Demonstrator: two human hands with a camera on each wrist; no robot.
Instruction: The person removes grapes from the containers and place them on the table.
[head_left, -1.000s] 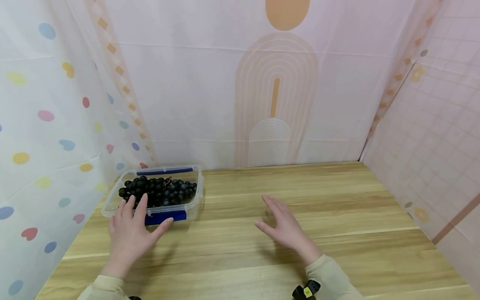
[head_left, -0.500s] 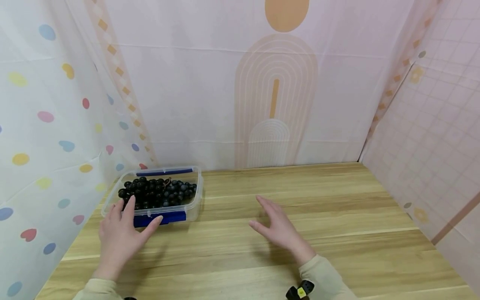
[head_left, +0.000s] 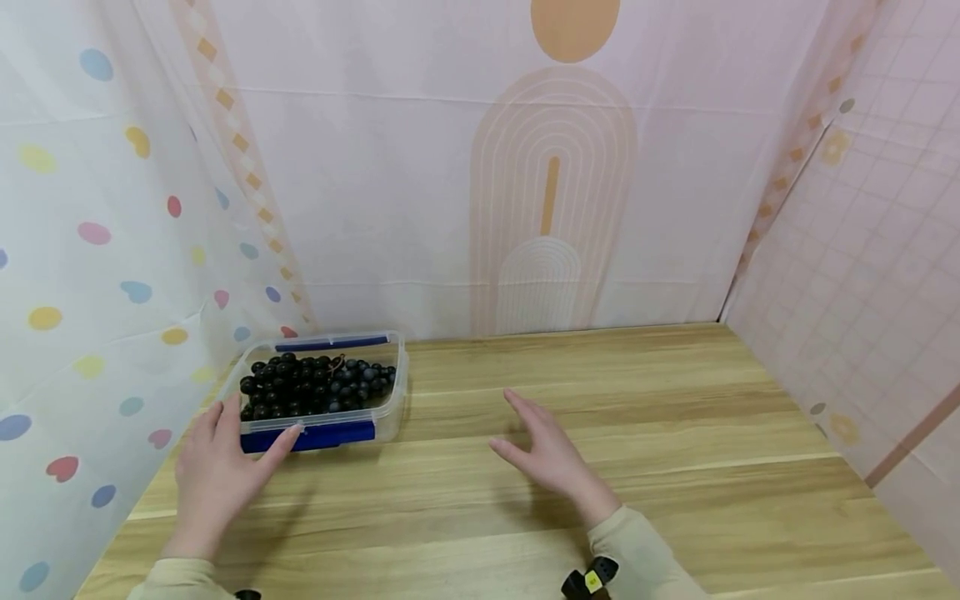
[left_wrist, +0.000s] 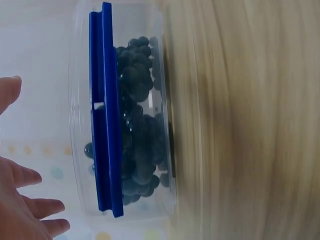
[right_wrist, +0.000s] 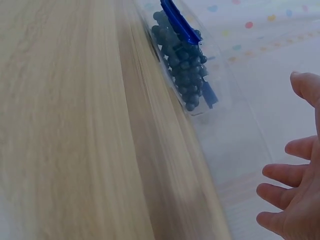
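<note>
A clear plastic food container (head_left: 388, 423) with blue clips (head_left: 341, 433) stands at the left back of the table. Dark grapes (head_left: 292, 385) fill much of it, with a bit of brown stem showing. My left hand (head_left: 213, 479) is at the container's front left corner, fingers spread, and overlaps its rim in the head view. From the left wrist, the long front clip (left_wrist: 106, 115) shows side-on, with the fingers apart from it. My right hand (head_left: 547, 457) hovers over the table to the right of the container, thumb and fingers extended, holding nothing.
The wooden table (head_left: 465, 533) extends to the right and front of the container. Behind it hangs a pale printed curtain (head_left: 375, 208), with a dotted cloth (head_left: 97, 350) on the left and a checked cloth (head_left: 862, 275) on the right.
My left hand has moved left across the container's front, uncovering more of the grapes and the blue clip. My right hand has drifted slightly left. The container stays put.
</note>
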